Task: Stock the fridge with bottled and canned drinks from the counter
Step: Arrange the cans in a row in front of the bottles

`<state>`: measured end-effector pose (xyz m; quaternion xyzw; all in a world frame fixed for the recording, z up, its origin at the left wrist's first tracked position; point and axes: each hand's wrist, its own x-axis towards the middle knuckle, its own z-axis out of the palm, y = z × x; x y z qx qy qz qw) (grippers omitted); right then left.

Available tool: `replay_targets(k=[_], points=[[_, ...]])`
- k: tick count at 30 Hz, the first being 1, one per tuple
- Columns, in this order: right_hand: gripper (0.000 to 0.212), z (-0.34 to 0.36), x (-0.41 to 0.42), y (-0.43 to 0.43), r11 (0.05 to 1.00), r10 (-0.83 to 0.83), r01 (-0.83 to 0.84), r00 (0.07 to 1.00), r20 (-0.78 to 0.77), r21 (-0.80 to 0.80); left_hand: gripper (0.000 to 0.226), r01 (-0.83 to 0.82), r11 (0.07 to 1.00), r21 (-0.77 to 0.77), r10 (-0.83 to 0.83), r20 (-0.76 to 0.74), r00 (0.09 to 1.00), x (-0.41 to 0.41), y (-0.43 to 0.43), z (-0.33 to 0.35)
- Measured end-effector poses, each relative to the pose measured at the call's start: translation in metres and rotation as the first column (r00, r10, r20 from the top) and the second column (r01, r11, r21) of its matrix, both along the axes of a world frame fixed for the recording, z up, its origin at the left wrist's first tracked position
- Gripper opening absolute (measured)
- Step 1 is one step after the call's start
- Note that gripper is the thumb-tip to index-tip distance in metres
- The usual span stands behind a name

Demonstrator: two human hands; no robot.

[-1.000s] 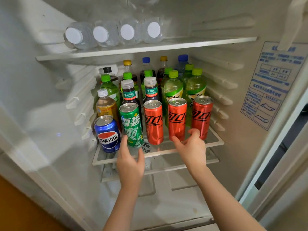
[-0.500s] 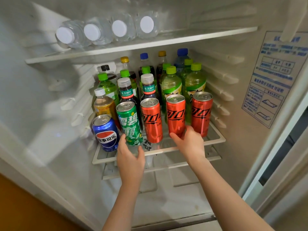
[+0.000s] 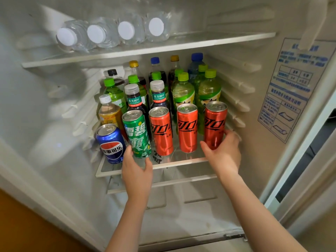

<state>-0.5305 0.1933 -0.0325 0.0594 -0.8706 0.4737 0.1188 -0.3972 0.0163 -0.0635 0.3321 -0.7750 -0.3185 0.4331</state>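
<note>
A row of cans stands at the front of the middle fridge shelf (image 3: pixel 181 163): a blue cola can (image 3: pixel 111 142), a green soda can (image 3: pixel 136 133) and three red cola cans (image 3: pixel 161 131). My left hand (image 3: pixel 137 172) grips the base of the green can. Fingers and thumb of my right hand (image 3: pixel 224 153) curl round the lower part of the rightmost red can (image 3: pixel 215 122), which stands beside the middle red can (image 3: pixel 187 128). Behind the cans stand several bottles with green, blue, yellow and white caps (image 3: pixel 182 91).
Several water bottles (image 3: pixel 96 34) lie on their sides on the upper shelf (image 3: pixel 145 51). A thin lower shelf (image 3: pixel 163 183) sits under the middle one. Ribbed fridge walls close in on both sides. A printed sticker (image 3: pixel 291 88) is on the right wall.
My right hand moved from the middle red can to the rightmost red can and closed round it. My left hand stayed on the green can. The view shifted slightly.
</note>
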Motion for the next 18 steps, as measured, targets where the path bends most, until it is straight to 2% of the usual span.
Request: replay_targets(k=[3,18], points=[[0.061,-0.002,-0.006,0.002,0.994,0.018,-0.016,1.0,-0.016,0.105,0.06,0.005,1.0,-0.002,-0.005,0.017,1.0,-0.001,-0.001,0.002],[0.064,-0.008,-0.018,0.009,0.989,0.109,-0.103,0.993,-0.054,0.11,0.063,-0.032,0.999,0.0,0.032,0.036,0.999,-0.002,0.006,0.002]])
